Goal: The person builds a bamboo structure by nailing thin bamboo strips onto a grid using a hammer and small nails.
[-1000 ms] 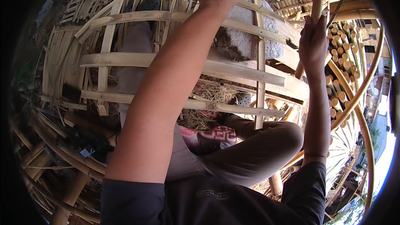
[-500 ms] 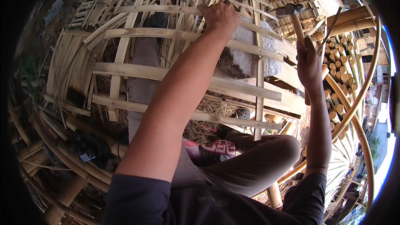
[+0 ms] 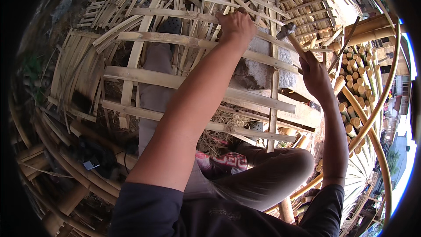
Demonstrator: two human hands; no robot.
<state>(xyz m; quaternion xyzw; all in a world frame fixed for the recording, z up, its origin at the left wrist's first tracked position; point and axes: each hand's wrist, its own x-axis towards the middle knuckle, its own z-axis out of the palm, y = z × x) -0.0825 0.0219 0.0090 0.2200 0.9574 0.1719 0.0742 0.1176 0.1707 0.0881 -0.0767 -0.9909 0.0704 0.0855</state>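
Note:
In front of me lies a bamboo lattice of split slats, with several crosswise slats (image 3: 193, 80) over upright strips (image 3: 132, 68). My left hand (image 3: 237, 28) is closed over one of the far crosswise slats (image 3: 184, 14), its fingertips partly hidden. My right hand (image 3: 314, 72) grips a hammer (image 3: 297, 45) by its wooden handle. The hammer's metal head (image 3: 286, 31) appears beside the right-hand upright strip, near the lattice's right edge; I cannot tell whether it touches. Beneath the slats, close to my left hand, sits a rough grey stone block (image 3: 254, 71).
My left shoe (image 3: 171, 25) and trouser leg show under the lattice. A small slatted panel (image 3: 72, 68) lies at left. Cut bamboo poles (image 3: 359, 72) are stacked at right, near a long bent bamboo strip (image 3: 388, 92). Straw (image 3: 215, 142) covers ground below the slats.
The hammer and my right hand have moved left, bringing the hammer's head down toward the right-hand upright strip. My left hand keeps its hold on the slat. The whole view has shifted slightly.

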